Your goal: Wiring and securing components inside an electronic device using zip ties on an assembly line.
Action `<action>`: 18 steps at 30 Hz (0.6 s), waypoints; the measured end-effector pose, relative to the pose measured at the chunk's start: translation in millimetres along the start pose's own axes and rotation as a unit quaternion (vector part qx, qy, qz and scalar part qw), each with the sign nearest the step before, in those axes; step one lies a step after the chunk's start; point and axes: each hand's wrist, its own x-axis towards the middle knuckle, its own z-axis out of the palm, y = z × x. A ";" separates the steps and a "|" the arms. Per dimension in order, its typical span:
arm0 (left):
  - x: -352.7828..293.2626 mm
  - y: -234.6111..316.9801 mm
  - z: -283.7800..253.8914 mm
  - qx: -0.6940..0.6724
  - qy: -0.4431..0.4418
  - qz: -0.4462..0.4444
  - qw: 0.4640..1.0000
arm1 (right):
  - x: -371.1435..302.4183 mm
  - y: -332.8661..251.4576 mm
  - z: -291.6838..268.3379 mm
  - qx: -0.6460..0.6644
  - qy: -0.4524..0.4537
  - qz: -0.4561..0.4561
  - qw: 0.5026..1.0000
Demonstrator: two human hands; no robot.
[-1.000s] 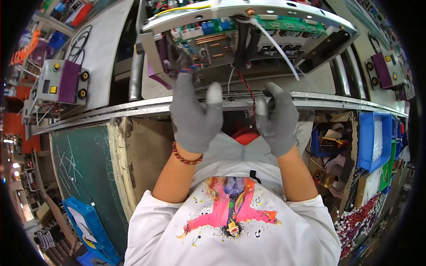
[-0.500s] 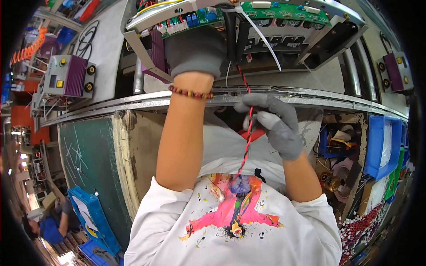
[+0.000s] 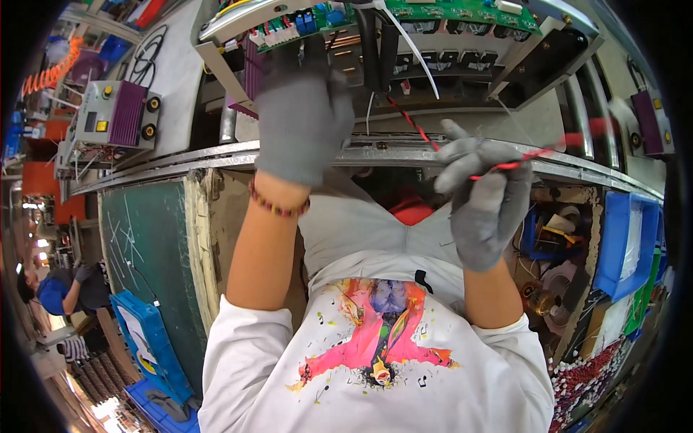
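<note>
My right hand (image 3: 487,191), in a grey glove, is closed on a red and black twisted wire (image 3: 413,124). One stretch of that wire runs up into the open-framed machine (image 3: 216,63); the other swings out to the right, blurred. At the machine's near left opening is my left hand (image 3: 299,126), gloved in grey too. Its fingers reach in below the green circuit board (image 3: 426,12), dark and smeared, so what they touch cannot be made out. A white cable tie (image 3: 415,50) sticks out from a black upright beside it.
A metal rail (image 3: 404,153) crosses between me and the machine. Purple and grey boxed units stand left (image 3: 119,119) and right (image 3: 652,119). Blue bins (image 3: 626,245) sit at the right. A person in blue (image 3: 54,292) is at far left.
My left hand has drawn back toward me, partly out of the machine. My right hand has moved right with the twisted wire, whose loose end has swung from my shirt to the right.
</note>
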 end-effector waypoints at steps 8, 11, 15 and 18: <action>-63.9 -21.8 -37.4 -0.315 0.178 -0.213 0.908 | -17.6 11.5 10.1 -0.478 -0.196 -0.050 0.855; -61.0 -73.6 -20.4 -0.350 0.266 -0.238 0.866 | -10.4 16.9 37.8 -0.539 -0.234 0.013 0.809; -27.8 -150.1 10.3 -0.088 0.104 -0.090 0.987 | 11.3 42.9 80.5 -0.543 -0.182 0.067 0.817; 8.2 -176.2 33.7 -0.173 -0.048 -0.142 0.973 | 27.5 71.6 106.6 -0.521 -0.107 -0.022 0.847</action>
